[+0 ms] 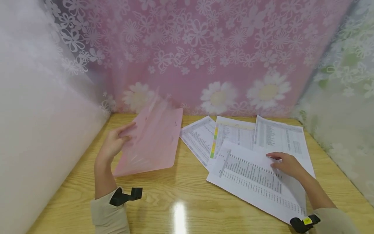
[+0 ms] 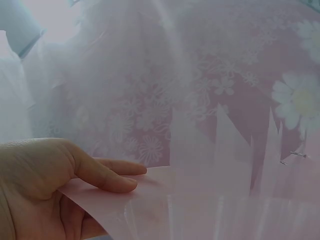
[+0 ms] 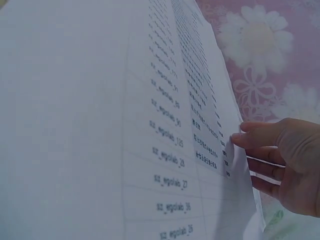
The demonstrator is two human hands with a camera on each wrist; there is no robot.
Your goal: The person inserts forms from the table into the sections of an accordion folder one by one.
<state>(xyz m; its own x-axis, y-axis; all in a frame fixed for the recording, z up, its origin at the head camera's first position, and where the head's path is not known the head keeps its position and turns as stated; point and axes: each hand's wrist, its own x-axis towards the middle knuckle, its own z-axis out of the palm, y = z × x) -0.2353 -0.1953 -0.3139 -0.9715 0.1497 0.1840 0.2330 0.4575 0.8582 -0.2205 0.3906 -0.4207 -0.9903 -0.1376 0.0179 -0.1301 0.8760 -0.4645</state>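
Bearings from middle of wooden surface (image 1: 157,211), far edge as 12 o'clock. Left to right. Whitish wall (image 1: 49,123) at 9 to 10 o'clock. Left grip (image 1: 112,144) at about 10, fingers on left edge of pink folder (image 1: 157,143): grasping, thumb on upper face, other fingers beneath or beyond edge in left wrist view. Black mount (image 1: 125,196) on left wrist, at 8 to 9. Pink folder at 10 to 11, translucent film on top, partly raised toward floral backdrop (image 1: 187,65) at 12.

Left rear sheet (image 1: 194,135) at 12 to 1, slanted, corner just beside pink folder; contact unclear. Colour-marked sheet (image 1: 236,130) at 1 to 2, overlapping left rear sheet, yellow and green blocks down left margin. Front sheet (image 1: 248,182) at 3 to 4, tilted, printed in columns, lying over lower part of colour-marked sheet. Right rear sheet (image 1: 279,133) at 2, printed, partly under front sheet. Right grip (image 1: 287,165) at 3: pinching far edge of front sheet, thumb on printed face. Yellow-labelled mount (image 1: 306,221) at 4, on right wrist.
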